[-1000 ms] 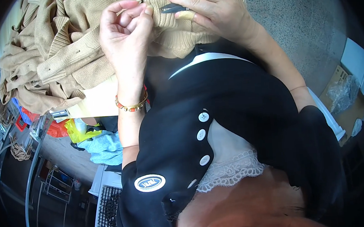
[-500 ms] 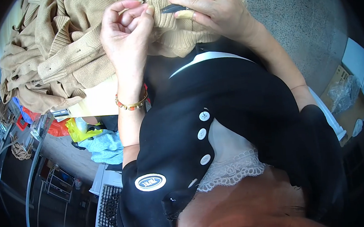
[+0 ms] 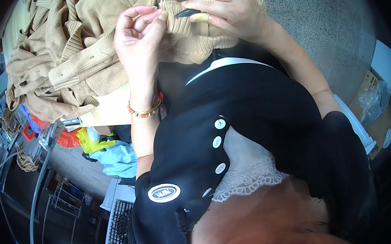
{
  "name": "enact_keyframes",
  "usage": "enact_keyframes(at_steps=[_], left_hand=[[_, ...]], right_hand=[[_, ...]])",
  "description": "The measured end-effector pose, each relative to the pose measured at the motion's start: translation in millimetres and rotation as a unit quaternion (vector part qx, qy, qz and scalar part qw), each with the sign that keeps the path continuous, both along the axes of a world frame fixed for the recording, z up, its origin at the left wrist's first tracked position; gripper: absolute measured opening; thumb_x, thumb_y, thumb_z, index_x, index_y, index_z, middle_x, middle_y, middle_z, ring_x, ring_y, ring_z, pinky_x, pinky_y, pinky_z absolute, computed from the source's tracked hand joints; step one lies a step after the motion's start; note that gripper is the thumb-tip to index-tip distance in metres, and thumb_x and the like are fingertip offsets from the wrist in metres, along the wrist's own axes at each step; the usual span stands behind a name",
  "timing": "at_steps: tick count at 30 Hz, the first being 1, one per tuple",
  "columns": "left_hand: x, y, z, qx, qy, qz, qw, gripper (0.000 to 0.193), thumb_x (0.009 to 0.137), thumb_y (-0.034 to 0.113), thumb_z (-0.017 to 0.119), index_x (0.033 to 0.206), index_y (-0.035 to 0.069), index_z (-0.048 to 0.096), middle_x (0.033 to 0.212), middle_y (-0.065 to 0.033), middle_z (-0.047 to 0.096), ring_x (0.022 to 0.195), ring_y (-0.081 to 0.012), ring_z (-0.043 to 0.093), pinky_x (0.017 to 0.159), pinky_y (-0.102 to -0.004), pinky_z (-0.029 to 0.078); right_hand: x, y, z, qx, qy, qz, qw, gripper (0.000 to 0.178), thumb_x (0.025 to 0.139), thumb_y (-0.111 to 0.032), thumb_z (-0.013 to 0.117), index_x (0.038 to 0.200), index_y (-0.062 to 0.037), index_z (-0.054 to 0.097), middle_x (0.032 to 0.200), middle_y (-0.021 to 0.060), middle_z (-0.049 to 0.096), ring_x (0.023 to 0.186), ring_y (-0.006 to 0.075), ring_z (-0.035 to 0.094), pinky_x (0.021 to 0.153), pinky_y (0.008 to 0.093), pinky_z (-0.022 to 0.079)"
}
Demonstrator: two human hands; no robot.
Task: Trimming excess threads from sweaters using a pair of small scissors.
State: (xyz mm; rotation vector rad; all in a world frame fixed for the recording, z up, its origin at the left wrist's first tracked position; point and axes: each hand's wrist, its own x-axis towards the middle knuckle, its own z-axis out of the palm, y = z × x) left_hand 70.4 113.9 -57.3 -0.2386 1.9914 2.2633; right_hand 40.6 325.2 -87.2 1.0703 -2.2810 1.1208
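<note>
A tan knitted cardigan (image 3: 102,49) lies bunched on the table and over my lap. My left hand (image 3: 139,40) pinches the edge of a ribbed strip (image 3: 176,24) of it between thumb and fingertips. From the other side, my right hand (image 3: 235,14) grips small dark thread snips (image 3: 187,13), their pointed tip aimed left at the ribbing. Most of the snips is hidden in the palm, so whether the blades are apart I cannot tell. A yellowish band (image 3: 200,18) wraps one right finger.
The pale tabletop (image 3: 106,112) edge shows below the cardigan. Lower left are a yellow bag (image 3: 89,140), light blue cloth (image 3: 118,159), a keyboard (image 3: 119,224) and a metal rail (image 3: 39,192). At right, clear plastic wrap (image 3: 375,100) lies on cardboard over speckled floor (image 3: 320,22).
The view has shifted slightly, moving the cardigan and my left hand a little right and down in the picture. Both hands keep their hold, and the snips stay close to the ribbing.
</note>
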Motion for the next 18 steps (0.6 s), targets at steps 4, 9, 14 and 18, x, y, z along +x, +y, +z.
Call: enact_keyframes(at_steps=[4,9,14,18], left_hand=[[5.8,-1.6,-3.6,0.009,-0.023,0.002,1.0,0.023,0.088,0.001,0.069,0.109,0.004,0.059,0.095,-0.0061,0.071,0.076,-0.0058,0.064,0.064,-0.0153,0.05],[-7.5,-6.3,-2.6,0.041,-0.03,0.006,0.999,0.022,0.088,0.001,0.069,0.107,0.003,0.058,0.092,-0.0049,0.07,0.075,-0.0058,0.063,0.065,-0.0165,0.05],[-23.1,-3.1,44.7,0.024,-0.038,0.066,0.997,0.022,0.089,0.005,0.064,0.109,0.008,0.056,0.086,0.0021,0.059,0.066,-0.0033,0.05,0.055,-0.018,0.04],[-41.4,-24.1,45.4,0.026,0.011,0.135,0.99,0.031,0.09,0.004,0.064,0.12,0.006,0.057,0.089,0.0036,0.054,0.063,0.0011,0.043,0.051,-0.0126,0.034]], right_hand=[[-9.6,-3.9,-41.0,-0.057,0.25,-0.002,0.967,0.034,0.079,-0.021,0.074,0.107,-0.0022,0.069,0.086,0.0074,0.061,0.075,0.0217,0.058,0.069,0.0328,0.047],[-15.2,-5.5,-26.2,-0.087,0.038,0.045,0.994,0.029,0.086,-0.019,0.071,0.108,-0.0019,0.069,0.079,0.0052,0.061,0.063,0.0141,0.056,0.059,0.0266,0.046],[6.3,-2.7,-7.5,-0.135,-0.257,0.036,0.956,0.053,0.067,-0.008,0.074,0.119,-0.0063,0.066,0.091,0.006,0.068,0.06,0.0123,0.054,0.057,0.0259,0.048],[12.2,-5.0,-32.0,0.044,-0.366,0.084,0.926,0.037,0.069,-0.015,0.074,0.105,-0.011,0.071,0.081,0.0096,0.066,0.068,0.0201,0.064,0.061,0.0339,0.052]])
